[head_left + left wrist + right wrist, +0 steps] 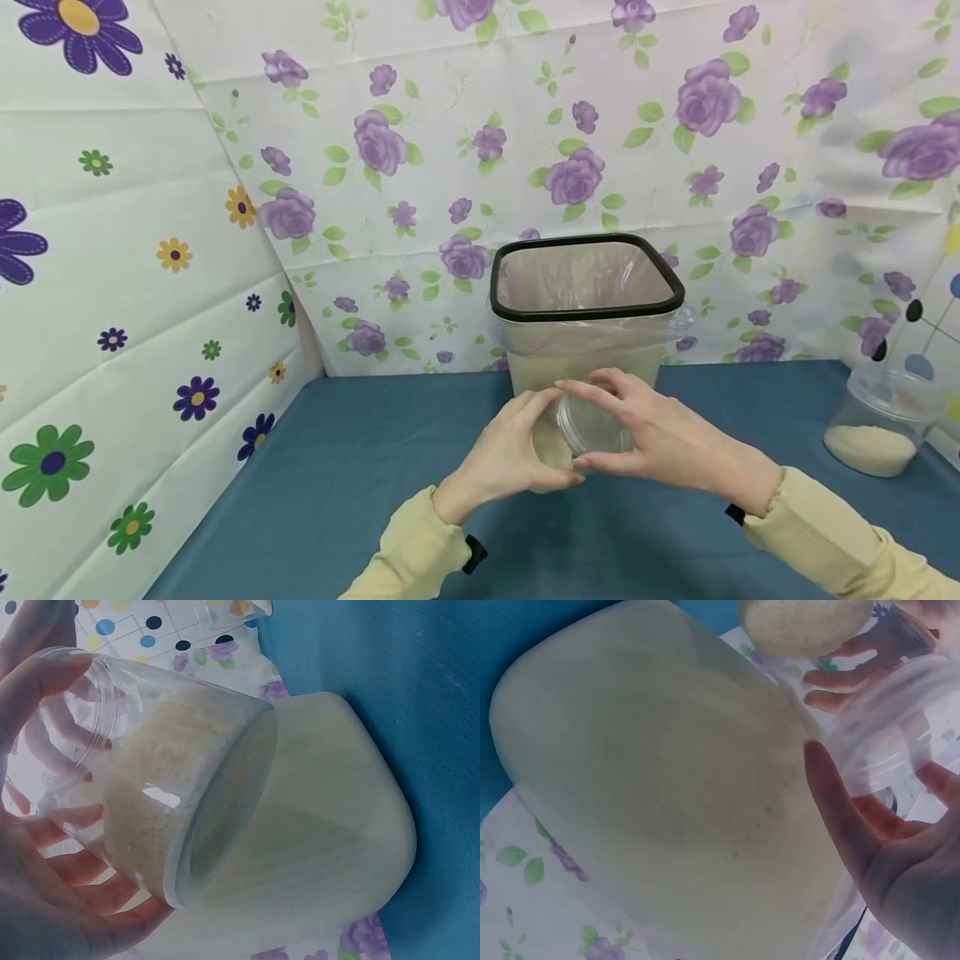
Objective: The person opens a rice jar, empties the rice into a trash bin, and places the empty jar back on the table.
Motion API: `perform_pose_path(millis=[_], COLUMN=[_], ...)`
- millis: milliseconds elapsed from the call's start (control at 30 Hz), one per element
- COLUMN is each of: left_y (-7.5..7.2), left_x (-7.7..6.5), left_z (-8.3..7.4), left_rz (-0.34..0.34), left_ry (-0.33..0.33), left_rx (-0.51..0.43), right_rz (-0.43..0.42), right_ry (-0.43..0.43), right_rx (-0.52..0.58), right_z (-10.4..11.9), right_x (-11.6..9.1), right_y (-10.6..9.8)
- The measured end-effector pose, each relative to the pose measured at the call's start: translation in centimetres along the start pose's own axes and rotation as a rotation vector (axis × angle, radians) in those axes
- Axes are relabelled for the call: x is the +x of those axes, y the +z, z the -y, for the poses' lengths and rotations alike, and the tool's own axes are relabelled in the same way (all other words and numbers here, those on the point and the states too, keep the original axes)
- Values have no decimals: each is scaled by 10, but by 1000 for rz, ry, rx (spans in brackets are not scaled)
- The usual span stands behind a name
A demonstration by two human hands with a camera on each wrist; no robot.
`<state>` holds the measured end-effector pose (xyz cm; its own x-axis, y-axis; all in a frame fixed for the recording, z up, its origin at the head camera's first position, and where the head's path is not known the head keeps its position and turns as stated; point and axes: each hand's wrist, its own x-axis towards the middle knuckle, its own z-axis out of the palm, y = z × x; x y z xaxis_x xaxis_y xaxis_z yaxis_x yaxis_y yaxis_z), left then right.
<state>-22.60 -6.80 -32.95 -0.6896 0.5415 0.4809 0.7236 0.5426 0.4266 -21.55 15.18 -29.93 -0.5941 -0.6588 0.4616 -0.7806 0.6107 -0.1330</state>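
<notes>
In front of the bin, my left hand (506, 446) grips a clear plastic jar (187, 780), fingers curled round its side. Pale, rice-like grains (161, 757) fill the lower part of the tilted jar, whose base faces down toward the table in the left wrist view. My right hand (652, 429) holds the round clear lid (597, 423) by its edge, thumb on one side and fingers on the other. In the head view the lid faces me at the jar's mouth. The right wrist view shows the lid (889, 724) between the right thumb and fingers.
A pale waste bin (585, 354) with a black rim and a clear liner stands right behind the hands. At the right edge sits another clear container (870, 450) with pale grains. Flowered sheets (420, 208) hang behind and at the left of the blue table (337, 467).
</notes>
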Motion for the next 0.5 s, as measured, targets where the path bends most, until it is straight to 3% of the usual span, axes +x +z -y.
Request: perform_pose_path(millis=[200, 500], left_y=[3, 4], left_x=[-2, -3], left_z=[2, 8], left_rz=[8, -15], left_ry=[5, 108], left_rx=[14, -18], right_rz=[-11, -103], right_ry=[-4, -30], right_rx=[-4, 45], right_z=[2, 2], right_x=[3, 3], right_y=[1, -3])
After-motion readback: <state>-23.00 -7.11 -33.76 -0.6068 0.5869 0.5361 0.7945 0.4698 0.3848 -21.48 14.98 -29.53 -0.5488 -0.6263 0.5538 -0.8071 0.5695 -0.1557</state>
